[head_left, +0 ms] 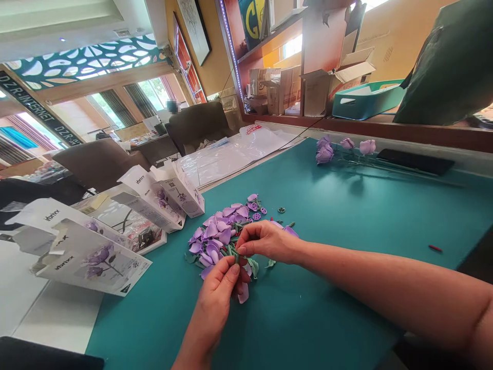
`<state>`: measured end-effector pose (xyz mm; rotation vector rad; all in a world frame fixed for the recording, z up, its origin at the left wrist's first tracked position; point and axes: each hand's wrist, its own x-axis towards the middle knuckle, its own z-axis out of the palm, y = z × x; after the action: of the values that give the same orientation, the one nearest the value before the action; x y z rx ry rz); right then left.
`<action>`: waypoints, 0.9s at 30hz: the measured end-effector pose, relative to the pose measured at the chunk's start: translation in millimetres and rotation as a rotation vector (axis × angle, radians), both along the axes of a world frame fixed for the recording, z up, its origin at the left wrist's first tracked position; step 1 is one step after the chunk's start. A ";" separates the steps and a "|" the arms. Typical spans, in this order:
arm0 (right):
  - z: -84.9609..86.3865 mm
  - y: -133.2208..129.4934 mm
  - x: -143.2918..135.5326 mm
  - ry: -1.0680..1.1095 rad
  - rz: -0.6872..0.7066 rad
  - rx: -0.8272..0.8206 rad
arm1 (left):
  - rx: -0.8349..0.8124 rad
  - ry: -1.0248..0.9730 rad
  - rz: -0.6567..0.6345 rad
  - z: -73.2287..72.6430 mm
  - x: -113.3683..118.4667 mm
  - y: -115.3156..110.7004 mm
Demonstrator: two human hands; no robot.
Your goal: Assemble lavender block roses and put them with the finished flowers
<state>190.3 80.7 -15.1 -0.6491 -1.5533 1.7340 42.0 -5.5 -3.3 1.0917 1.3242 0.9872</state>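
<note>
My left hand [221,282] is closed in a pinch on a small green stem piece [234,252]. Thumb and fingertips of my right hand [267,241] meet at the same green piece, so both hands touch over it. Part of it is hidden by the fingers. Just beyond lies a heap of purple petal pieces [211,231], mixed with green and red bits. A pale purple petal [243,294] shows below my left fingers. Green leaf pieces [253,268] lie by my right hand.
Opened white boxes with rose pictures [100,259] stand at the left. Purple artificial roses [325,152] and a dark flat object [416,161] lie at the back of the green mat [346,216]. A red stick piece [435,248] is at right. Chairs and cartons stand behind.
</note>
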 end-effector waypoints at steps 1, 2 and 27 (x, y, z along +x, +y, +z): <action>-0.1 -0.3 0.0 -0.006 0.001 0.008 | 0.000 -0.004 0.003 -0.1 0.3 -0.1; -0.2 -0.4 -0.1 -0.010 0.002 0.016 | 0.002 -0.005 0.008 -0.3 0.6 -0.1; 5.0 9.4 6.4 -0.053 -0.011 0.103 | 0.005 -0.013 0.064 -4.6 -3.6 0.0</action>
<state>196.6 90.1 -10.1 -0.6557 -1.6607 1.6281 38.4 -5.5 -7.9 1.0506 1.3540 1.0434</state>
